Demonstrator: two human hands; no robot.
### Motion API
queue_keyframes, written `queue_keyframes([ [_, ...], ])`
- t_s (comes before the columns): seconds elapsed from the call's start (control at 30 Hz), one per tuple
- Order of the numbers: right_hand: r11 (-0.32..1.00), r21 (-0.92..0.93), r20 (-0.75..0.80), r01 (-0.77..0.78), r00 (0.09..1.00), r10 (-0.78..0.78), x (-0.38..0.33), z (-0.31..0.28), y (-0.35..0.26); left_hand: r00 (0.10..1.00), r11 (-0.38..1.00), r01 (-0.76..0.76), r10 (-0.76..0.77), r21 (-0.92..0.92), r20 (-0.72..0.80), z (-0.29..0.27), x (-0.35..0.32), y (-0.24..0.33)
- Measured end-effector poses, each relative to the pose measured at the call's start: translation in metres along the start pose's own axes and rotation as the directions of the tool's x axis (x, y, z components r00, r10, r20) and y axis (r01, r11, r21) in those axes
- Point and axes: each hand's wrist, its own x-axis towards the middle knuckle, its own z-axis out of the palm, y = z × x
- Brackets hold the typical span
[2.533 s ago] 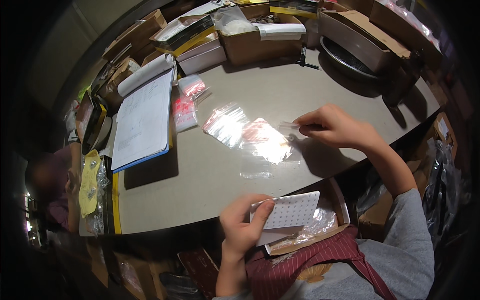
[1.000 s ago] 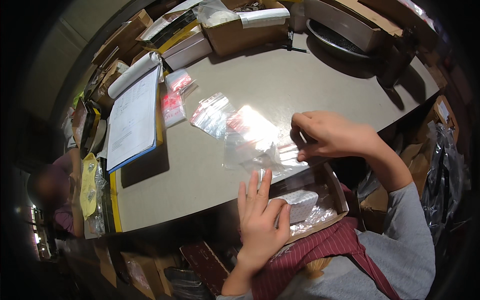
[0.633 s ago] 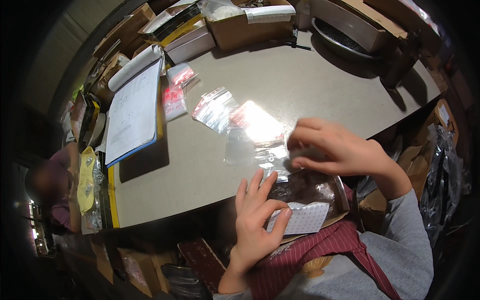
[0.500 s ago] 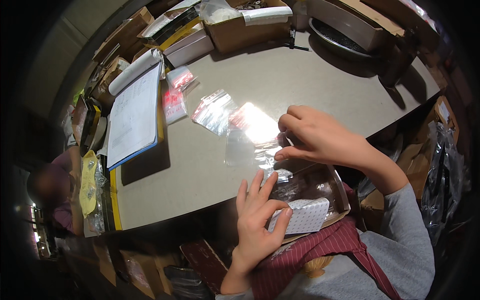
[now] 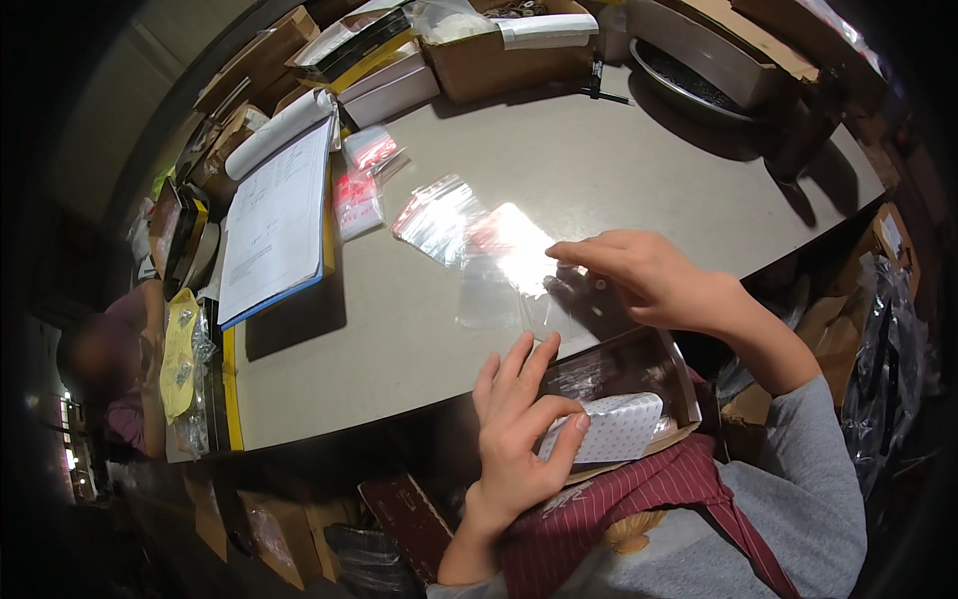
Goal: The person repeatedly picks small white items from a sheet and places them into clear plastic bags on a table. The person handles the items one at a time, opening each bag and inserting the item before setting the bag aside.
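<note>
Between the thumb and index finger of my left hand [image 5: 527,434] is the edge of a white sheet with rows of small grey dots [image 5: 614,424]. Its other fingers stretch toward the table edge. The sheet stands partly over an open cardboard box [image 5: 689,374] holding clear plastic packets, against my body. My right hand [image 5: 654,275] hovers low over the table, index finger stretched out; its thumb is mostly hidden. Beneath it lies a small pale ring-like piece [image 5: 600,285]. By its fingertips are clear plastic bags [image 5: 489,290], and a fanned stack of zip bags [image 5: 437,215] lies farther left.
A clipboard with papers [image 5: 274,220] stands raised at the left, beside red-printed bags [image 5: 357,200]. Cardboard boxes [image 5: 514,65] line the back. A round pan of dark bits [image 5: 689,90] sits at the far right. Another person [image 5: 125,369] is at the left.
My right hand has shifted slightly, its index finger straightening and its thumb moving out of sight. The clear plastic near the box edge has moved. My left hand keeps its hold on the sheet.
</note>
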Motion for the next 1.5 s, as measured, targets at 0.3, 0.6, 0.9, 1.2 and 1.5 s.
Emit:
queue_keyframes([
  [0.3,0.986,0.166,-0.064,-0.008,0.998,0.019,-0.034,-0.017,0.000,0.999,1.000,0.016,-0.016,-0.005,-0.038,-0.002,0.013,-0.011],
  [0.6,0.975,0.198,0.093,0.102,0.988,-0.122,-0.064,-0.017,-0.020,0.994,0.995,0.083,-0.086,-0.047,-0.063,-0.003,0.012,-0.010],
  [0.9,0.995,0.093,0.203,0.020,0.978,-0.039,-0.070,-0.015,-0.030,0.994,0.997,0.063,-0.067,-0.044,-0.090,-0.003,0.011,-0.012],
  [1.2,0.993,0.117,0.078,0.028,0.996,-0.037,-0.070,-0.004,-0.042,0.994,0.997,0.059,-0.063,-0.050,-0.093,-0.003,0.012,-0.013],
  [1.5,0.978,-0.184,-0.184,0.096,0.974,-0.130,-0.069,0.024,-0.043,0.986,0.994,0.090,-0.099,-0.068,-0.136,0.000,0.012,-0.013],
])
